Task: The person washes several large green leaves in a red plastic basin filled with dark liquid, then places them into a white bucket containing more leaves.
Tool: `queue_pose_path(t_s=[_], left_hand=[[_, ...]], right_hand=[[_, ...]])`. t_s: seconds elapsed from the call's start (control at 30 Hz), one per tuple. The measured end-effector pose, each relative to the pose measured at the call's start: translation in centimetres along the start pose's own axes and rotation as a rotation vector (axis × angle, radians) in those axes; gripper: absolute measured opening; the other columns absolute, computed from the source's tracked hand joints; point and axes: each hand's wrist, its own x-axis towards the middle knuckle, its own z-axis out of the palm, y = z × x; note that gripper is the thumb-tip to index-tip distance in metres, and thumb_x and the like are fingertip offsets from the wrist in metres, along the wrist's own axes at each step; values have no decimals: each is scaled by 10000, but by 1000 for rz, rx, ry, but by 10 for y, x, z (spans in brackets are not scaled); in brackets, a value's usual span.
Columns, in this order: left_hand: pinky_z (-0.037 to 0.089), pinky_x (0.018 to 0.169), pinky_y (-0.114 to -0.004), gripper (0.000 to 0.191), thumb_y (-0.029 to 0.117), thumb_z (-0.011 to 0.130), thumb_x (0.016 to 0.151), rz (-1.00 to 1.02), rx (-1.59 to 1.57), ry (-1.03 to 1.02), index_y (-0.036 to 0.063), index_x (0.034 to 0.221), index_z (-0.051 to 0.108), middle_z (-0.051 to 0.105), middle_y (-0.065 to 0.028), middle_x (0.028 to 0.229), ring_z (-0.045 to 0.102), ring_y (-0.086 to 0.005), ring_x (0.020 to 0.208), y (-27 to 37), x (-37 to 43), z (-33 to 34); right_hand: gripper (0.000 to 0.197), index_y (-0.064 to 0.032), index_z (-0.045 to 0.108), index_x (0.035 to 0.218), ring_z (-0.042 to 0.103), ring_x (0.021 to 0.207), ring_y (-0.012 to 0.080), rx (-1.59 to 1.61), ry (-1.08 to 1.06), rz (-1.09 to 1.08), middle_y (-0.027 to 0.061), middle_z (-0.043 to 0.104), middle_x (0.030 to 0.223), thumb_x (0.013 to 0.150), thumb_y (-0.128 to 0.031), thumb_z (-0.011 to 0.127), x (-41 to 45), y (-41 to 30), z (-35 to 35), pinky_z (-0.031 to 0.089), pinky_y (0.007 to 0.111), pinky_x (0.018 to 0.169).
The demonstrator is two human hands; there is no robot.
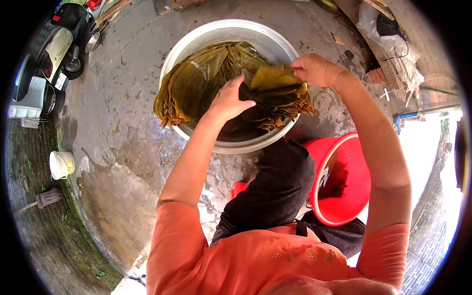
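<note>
A wide metal basin (228,25) stands on the floor before me, holding a large heap of wet, olive-brown broad leaves (201,73). Their browned ends hang over the rim at the left and lower right. Over the middle of the heap, my left hand (230,99) has its thumb spread from its fingers and grasps nothing. At the basin's right rim, my right hand (319,70) pinches the edge of a yellowish-green leaf (274,78), which lies atop a folded bunch. The undersides of both bunches are hidden.
A red plastic bucket (320,184) stands by my right leg with something dark inside. On the left are a parked scooter (59,48), a white bucket (61,165) and a mop head (49,198). A blue pipe fitting (405,116) juts out at the right.
</note>
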Motion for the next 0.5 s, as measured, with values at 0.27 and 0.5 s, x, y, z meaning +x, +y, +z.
queue_pose_path(t_s=[0.27, 0.5], left_hand=[[486, 799, -298, 470, 204, 762, 692, 293, -348, 92, 16, 1092, 603, 666, -136, 940, 640, -217, 850, 38, 54, 2], [483, 746, -239, 176, 72, 675, 794, 210, -785, 428, 15, 960, 666, 682, -31, 887, 607, -77, 780, 24, 61, 16]], right_hand=[[249, -101, 596, 1059, 576, 910, 349, -127, 242, -92, 187, 610, 971, 833, -195, 553, 5, -39, -27, 473, 399, 791], [596, -114, 491, 1235, 471, 1152, 304, 174, 495, -181, 160, 449, 1282, 731, -340, 717, -15, -14, -9, 422, 376, 918]])
